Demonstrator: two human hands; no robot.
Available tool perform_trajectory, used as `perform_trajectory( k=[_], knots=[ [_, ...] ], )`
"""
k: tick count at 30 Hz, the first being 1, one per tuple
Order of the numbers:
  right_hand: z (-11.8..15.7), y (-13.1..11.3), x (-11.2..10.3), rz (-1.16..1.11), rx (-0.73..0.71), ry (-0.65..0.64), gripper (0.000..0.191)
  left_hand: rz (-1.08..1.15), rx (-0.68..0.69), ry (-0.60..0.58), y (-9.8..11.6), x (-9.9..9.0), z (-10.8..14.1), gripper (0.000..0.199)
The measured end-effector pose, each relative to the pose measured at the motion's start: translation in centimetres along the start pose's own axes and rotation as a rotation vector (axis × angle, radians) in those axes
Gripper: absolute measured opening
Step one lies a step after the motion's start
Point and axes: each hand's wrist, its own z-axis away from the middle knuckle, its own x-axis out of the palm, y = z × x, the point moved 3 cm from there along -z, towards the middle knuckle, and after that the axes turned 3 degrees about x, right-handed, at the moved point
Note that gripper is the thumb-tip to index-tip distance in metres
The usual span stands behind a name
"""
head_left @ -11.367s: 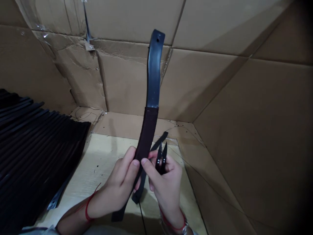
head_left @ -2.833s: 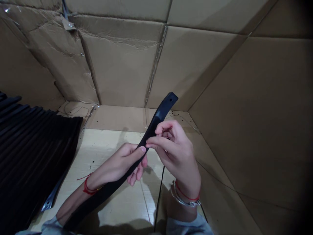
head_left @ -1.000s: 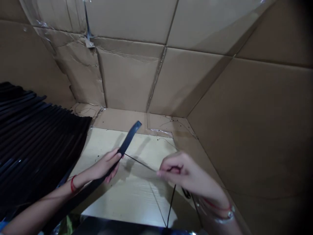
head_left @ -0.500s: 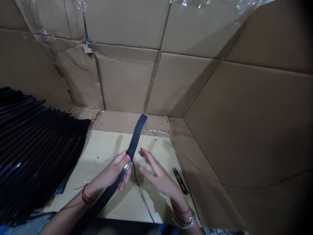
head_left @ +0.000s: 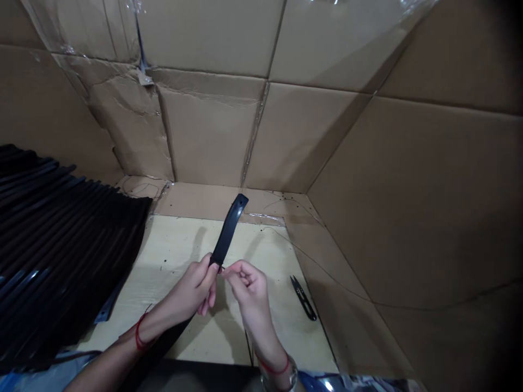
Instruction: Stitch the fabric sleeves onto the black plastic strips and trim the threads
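A flat black strip point(head_left: 227, 233) with a small hole near its far end slants up from the lower left. My left hand point(head_left: 200, 286) is closed round it, thumb on top. Beside it my right hand point(head_left: 247, 280) pinches a thin dark cord right at the strip's edge. That cord point(head_left: 248, 345) shows again below the right hand and runs down to the table's front edge. Where it meets the strip is mostly hidden by my fingers. Black thread snips point(head_left: 303, 298) lie on the pale board to the right of my right hand.
Many black strips point(head_left: 69, 256) are stacked at the left. Cardboard walls point(head_left: 212, 130) rise behind and on the right side. A loose thin thread point(head_left: 327, 274) trails across the pale board point(head_left: 163, 245) to the right wall. Plastic wrapping lies along the front edge.
My right hand has moved left and gone from open to pinching the cord at the strip. The strip has turned a little in my left hand, its face now shinier.
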Motion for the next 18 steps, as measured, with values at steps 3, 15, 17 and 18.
perform_trajectory(
  k=[3, 15, 17, 18],
  knots=[
    [0.3, 0.1, 0.0, -0.166, 0.092, -0.003, 0.021, 0.132, -0.029, -0.037, 0.1, 0.1, 0.4, 0.035],
    [0.8, -0.5, 0.4, -0.254, 0.085, 0.067, 0.027, 0.473, -0.084, -0.135, 1.5, 0.3, 1.6, 0.04],
    [0.8, -0.8, 0.5, -0.268, 0.06, 0.052, 0.025, 0.533, -0.092, -0.181, 1.5, 0.4, 1.6, 0.04],
    [0.9, -0.9, 0.5, -0.276, 0.049, 0.05, 0.024, 0.559, -0.09, -0.194, 1.4, 0.4, 1.5, 0.04]
  ],
)
